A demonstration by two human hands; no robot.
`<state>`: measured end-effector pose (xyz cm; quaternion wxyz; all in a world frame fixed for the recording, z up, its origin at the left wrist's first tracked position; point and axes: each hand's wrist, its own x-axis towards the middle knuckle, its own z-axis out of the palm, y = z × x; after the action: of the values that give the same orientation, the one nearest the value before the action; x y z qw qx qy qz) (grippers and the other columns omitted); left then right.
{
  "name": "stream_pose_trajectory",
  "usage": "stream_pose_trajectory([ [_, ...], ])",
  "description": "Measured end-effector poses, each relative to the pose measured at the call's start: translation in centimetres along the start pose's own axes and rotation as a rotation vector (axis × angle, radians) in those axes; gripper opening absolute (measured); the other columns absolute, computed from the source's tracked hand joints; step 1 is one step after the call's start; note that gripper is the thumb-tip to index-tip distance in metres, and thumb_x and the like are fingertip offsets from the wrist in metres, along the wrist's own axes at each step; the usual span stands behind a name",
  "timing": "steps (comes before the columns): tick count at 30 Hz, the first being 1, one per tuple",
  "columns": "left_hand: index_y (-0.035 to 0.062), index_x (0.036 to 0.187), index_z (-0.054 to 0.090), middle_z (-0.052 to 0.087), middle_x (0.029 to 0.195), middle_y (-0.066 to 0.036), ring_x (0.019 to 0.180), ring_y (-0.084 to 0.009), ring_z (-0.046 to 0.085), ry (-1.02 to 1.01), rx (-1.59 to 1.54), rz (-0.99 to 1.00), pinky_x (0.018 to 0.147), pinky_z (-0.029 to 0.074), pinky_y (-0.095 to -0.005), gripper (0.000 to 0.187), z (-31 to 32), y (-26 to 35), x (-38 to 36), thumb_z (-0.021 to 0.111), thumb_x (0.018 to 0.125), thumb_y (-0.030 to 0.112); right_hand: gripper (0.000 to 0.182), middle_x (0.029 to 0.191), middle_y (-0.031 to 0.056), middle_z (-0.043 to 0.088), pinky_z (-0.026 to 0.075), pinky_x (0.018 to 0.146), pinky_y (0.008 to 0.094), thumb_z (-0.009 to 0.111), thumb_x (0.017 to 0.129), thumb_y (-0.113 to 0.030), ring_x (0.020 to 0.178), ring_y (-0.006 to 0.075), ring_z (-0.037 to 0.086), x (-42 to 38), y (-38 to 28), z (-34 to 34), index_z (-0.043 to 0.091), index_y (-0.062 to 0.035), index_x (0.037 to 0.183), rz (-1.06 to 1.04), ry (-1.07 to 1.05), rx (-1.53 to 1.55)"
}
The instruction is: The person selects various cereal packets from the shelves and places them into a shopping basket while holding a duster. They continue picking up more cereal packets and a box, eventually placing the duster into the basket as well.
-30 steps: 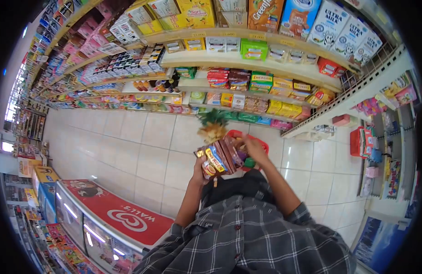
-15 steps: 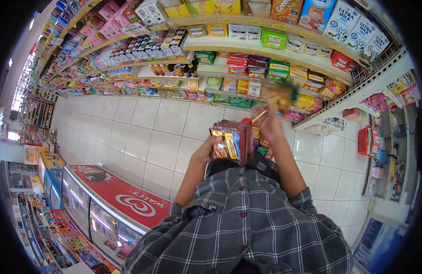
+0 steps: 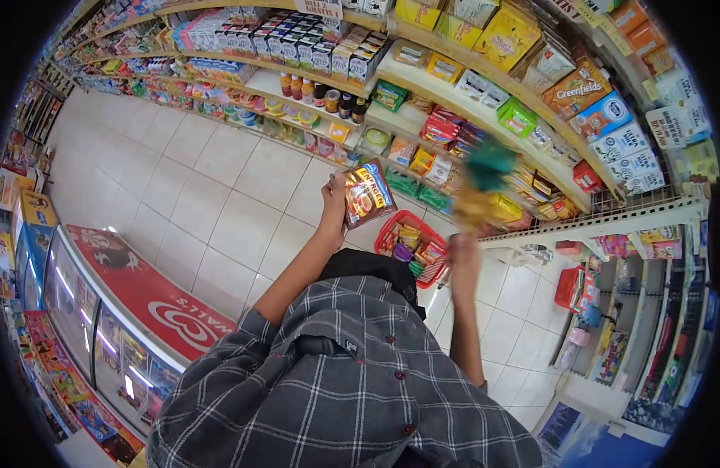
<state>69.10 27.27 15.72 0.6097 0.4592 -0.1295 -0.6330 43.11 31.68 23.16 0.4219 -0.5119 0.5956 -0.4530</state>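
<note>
My left hand [image 3: 333,209] is closed around the edge of a brown Energen sachet pack [image 3: 368,193], its printed front turned up toward me. Held out over the front of the shelves is a feather duster [image 3: 482,187], its green and golden-brown head smeared by motion. My right hand [image 3: 463,261] is closed on the duster's handle and is itself a little blurred. Below and between my hands, a red basket [image 3: 434,274] stands on the floor with several colourful packets [image 3: 410,243] in it.
Curved shelves [image 3: 430,82] full of cartons, jars and sachets run across the front. A white perforated shelf end [image 3: 609,222] juts out at right. To the left is a red-topped ice-cream freezer [image 3: 141,285]. Another red basket [image 3: 569,288] is by the right-hand shelves.
My view has turned, so shelves and freezer sit differently. The pack has moved away from my body and tilted. The duster has swung, its head still near the shelves. The floor basket shows more.
</note>
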Motion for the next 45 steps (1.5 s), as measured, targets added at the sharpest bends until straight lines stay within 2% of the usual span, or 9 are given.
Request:
stream_pose_trajectory([
  [5,0.0107,0.13,0.048,0.059,0.118,-0.003,0.105,-0.0182,0.06,-0.154,-0.058,0.067,0.09,0.051,-0.0376,0.071,-2.2,-1.2,-1.7,0.037,0.092,0.07,0.024,0.085,0.0147,0.067,0.049,0.062,0.0327,0.052,0.097,-0.018,0.073,0.0207,0.064,-2.3,-0.5,6.2,0.06,0.0008,0.11,-0.525,-0.311,-0.534],
  [10,0.0052,0.129,0.04,0.056,0.117,-0.011,0.11,-0.0208,0.06,-0.166,-0.204,-0.006,0.096,0.05,-0.0396,0.071,-2.4,1.4,-2.6,0.037,0.094,0.067,0.032,0.084,0.0154,0.069,0.051,0.07,0.0326,0.056,0.095,-0.015,0.075,0.0222,0.069,1.8,-0.2,2.6,0.058,0.0007,0.123,-0.013,-0.147,-0.447],
  [19,0.0042,0.124,0.042,0.054,0.12,-0.012,0.114,-0.0214,0.056,-0.148,-0.045,0.215,0.095,0.049,-0.0379,0.068,-6.0,1.5,-2.0,0.045,0.093,0.064,0.03,0.084,0.017,0.069,0.05,0.066,0.033,0.055,0.094,-0.014,0.067,0.0233,0.066,-1.9,-1.1,7.3,0.061,0.0007,0.119,-0.498,-0.406,-0.557],
  [22,0.0068,0.128,0.032,0.049,0.126,-0.012,0.116,-0.0232,0.054,-0.031,-0.169,0.157,0.098,0.048,-0.0383,0.069,-6.1,2.1,-2.6,0.043,0.093,0.066,0.03,0.087,0.0182,0.068,0.051,0.07,0.035,0.056,0.092,-0.012,0.073,0.0263,0.067,1.4,0.7,6.6,0.061,0.0,0.119,-0.033,-0.203,-0.457],
  [25,0.0066,0.132,0.034,0.05,0.128,-0.012,0.118,-0.0233,0.053,-0.028,-0.156,0.182,0.1,0.046,-0.0387,0.071,-6.4,2.8,-3.1,0.042,0.093,0.065,0.029,0.089,0.0195,0.067,0.051,0.073,0.0363,0.054,0.092,-0.013,0.079,0.0284,0.067,1.5,0.1,6.5,0.061,-0.0012,0.118,0.041,-0.074,-0.173],
  [31,0.0172,0.136,0.046,0.053,0.132,-0.004,0.118,-0.0213,0.054,0.076,-0.136,0.049,0.097,0.047,-0.0411,0.061,-10.0,1.2,-2.3,0.042,0.094,0.061,0.027,0.093,0.0225,0.067,0.05,0.072,0.0362,0.054,0.094,-0.019,0.083,0.0356,0.065,-2.9,-2.4,10.2,0.063,-0.0032,0.114,-0.457,-0.402,-0.417],
  [36,0.0135,0.142,0.039,0.051,0.137,-0.012,0.12,-0.0342,0.052,-0.135,-0.328,-0.064,0.097,0.045,-0.0512,0.085,-7.9,5.3,-5.6,0.039,0.084,0.077,0.029,0.095,0.0193,0.067,0.05,0.079,0.0441,0.054,0.095,-0.027,0.09,0.038,0.064,-2.1,-0.1,9.3,0.064,-0.0055,0.112,0.062,-0.156,-0.235],
  [41,0.0106,0.14,0.043,0.05,0.139,-0.013,0.127,-0.034,0.048,-0.018,-0.287,-0.183,0.103,0.042,-0.054,0.082,-7.6,6.7,-8.1,0.046,0.084,0.071,0.031,0.095,0.0157,0.068,0.051,0.079,0.0403,0.053,0.097,-0.029,0.092,0.0325,0.065,-6.0,-2.8,10.3,0.063,-0.0061,0.115,-0.314,-0.359,-0.16],
  [45,0.0038,0.136,0.046,0.049,0.138,-0.016,0.128,-0.0357,0.046,-0.108,-0.585,-0.459,0.106,0.042,-0.052,0.067,-9.9,6.9,-7.0,0.063,0.081,0.039,0.031,0.104,0.0141,0.067,0.051,0.084,0.0408,0.052,0.097,-0.032,0.098,0.0332,0.063,-5.4,0.7,11.1,0.065,-0.0102,0.115,-0.331,-0.41,-0.21],
])
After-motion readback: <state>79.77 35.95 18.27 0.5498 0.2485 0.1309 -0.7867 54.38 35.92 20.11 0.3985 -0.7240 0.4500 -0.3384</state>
